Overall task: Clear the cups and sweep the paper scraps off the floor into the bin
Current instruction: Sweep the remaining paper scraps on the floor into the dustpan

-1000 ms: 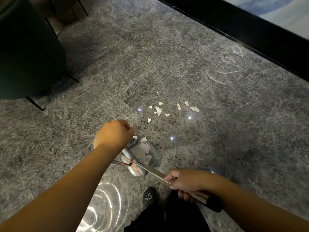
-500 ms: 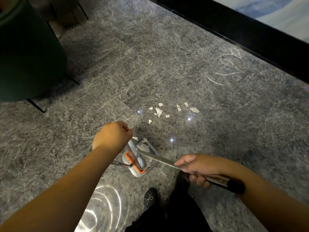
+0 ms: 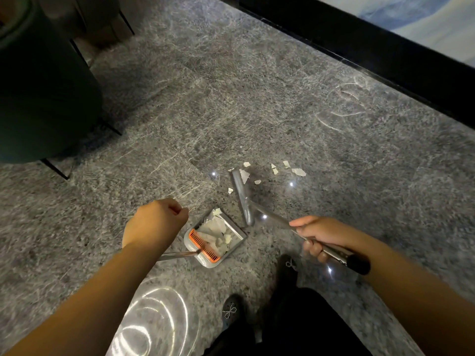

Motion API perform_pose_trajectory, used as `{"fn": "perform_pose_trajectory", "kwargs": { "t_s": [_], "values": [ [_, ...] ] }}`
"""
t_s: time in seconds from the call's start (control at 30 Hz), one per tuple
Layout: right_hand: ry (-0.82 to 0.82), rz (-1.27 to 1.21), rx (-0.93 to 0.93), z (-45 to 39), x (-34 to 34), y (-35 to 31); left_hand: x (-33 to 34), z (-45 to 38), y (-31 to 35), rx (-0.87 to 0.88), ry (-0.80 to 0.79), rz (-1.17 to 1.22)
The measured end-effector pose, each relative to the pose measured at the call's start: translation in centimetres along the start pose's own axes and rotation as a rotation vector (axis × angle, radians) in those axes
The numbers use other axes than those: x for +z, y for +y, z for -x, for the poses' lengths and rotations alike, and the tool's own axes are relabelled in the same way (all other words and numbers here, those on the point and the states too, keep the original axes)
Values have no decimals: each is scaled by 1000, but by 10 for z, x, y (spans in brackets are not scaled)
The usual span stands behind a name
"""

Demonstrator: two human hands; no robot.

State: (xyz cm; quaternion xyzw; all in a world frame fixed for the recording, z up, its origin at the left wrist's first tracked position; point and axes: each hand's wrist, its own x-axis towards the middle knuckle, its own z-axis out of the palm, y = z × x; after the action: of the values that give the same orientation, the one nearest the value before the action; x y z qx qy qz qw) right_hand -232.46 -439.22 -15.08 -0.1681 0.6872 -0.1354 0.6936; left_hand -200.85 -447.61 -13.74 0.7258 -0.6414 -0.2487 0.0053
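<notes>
resting broom head (image 3: 241,194) beside scraps (image 3: 298,171), dustpan (image 3: 239,238) nearer feet

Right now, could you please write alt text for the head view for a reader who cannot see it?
A person's right hand holds a broom reaching toward paper scraps on a grey stone floor, while the left hand holds the handle of a dustpan already containing scraps.

Left hand (image 3: 154,222) hides the upper dustpan (image 3: 214,240) handle it grips. Broom (image 3: 241,196) head motion-blurred, covering part of one paper scrap (image 3: 243,175). Dark green seat (image 3: 38,93) cropped by left edge; shoes (image 3: 230,310) indistinct.
</notes>
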Motion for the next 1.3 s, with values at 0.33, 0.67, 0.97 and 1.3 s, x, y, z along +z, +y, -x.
{"fn": "perform_pose_trajectory", "kwargs": {
  "t_s": [0.33,0.67,0.97,1.3],
  "values": [
    [183,-196,-13,-71,-112,-48,7,-55,64,-13,-42,-56],
    [296,-146,8,-132,-240,-112,-1,-99,95,-110,-24,-52],
    [226,-1,63,-189,-248,-153,6,-89,94,-177,4,-110],
    [139,280,81,-211,-155,-173,5,-69,87,-220,-9,-145]
  ]
}}
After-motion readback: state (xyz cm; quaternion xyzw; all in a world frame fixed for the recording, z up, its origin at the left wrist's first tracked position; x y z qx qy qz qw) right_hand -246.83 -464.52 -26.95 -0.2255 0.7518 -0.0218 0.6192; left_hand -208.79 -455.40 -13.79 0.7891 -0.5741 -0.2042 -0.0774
